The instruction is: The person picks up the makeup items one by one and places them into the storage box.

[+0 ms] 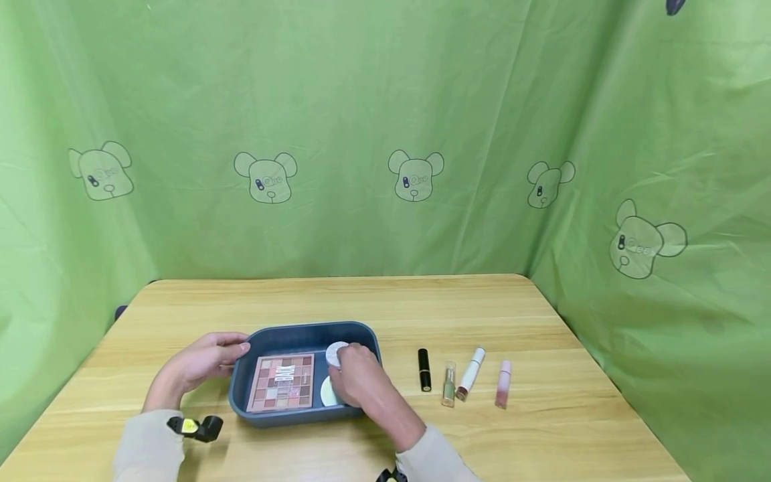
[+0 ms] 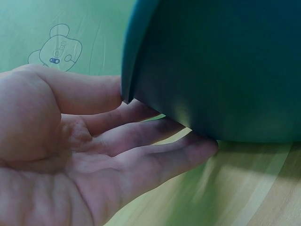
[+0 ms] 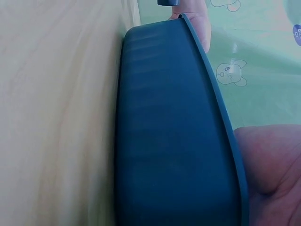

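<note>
A dark blue tray (image 1: 304, 418) with raised walls stands on the table. My left hand (image 1: 207, 358) holds its left end, thumb at the rim and fingers against the outer wall, as the left wrist view shows. My right hand (image 1: 361, 378) reaches over the right end into the tray. Its fingers grip a round white compact (image 1: 335, 353); the fingertips are partly hidden. Just below it in the tray lies a round pale compact (image 1: 328, 393), partly covered by the hand. An eyeshadow palette (image 1: 283, 383) with many pink and brown squares fills the tray's left side.
Right of the tray, on the wooden table (image 1: 482, 308), lie a black lipstick tube (image 1: 424, 369), a clear greenish tube (image 1: 448, 385), a white tube with a dark end (image 1: 471, 373) and a pink lip gloss tube (image 1: 503, 383). A green curtain (image 1: 337, 234) hangs behind.
</note>
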Tool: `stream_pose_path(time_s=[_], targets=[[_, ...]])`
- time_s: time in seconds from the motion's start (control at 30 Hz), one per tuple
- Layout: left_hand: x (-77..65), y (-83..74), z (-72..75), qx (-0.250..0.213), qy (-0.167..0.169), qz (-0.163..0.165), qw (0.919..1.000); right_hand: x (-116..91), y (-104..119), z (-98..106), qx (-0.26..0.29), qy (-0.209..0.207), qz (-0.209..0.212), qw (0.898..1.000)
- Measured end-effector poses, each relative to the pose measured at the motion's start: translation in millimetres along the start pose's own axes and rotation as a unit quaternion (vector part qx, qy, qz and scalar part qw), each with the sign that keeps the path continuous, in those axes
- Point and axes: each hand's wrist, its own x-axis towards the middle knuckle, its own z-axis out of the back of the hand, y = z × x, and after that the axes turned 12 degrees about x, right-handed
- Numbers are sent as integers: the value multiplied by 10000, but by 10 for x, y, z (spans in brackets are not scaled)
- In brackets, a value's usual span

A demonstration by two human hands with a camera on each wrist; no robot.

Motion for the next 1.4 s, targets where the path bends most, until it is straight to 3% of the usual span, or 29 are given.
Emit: stream_pose_path(time_s=[0.63,0.9,1.4], targets=[[-8,-29,-5,83,-74,156,9998,-14,74,6,614,397,-264,9970],[-4,-16,3,62,-37,52,10000,-10,78,-9,567,361,-182,9976],[-4,-14,6,42,-37,84,9999,-16,111,4,805,684,-383,9937]])
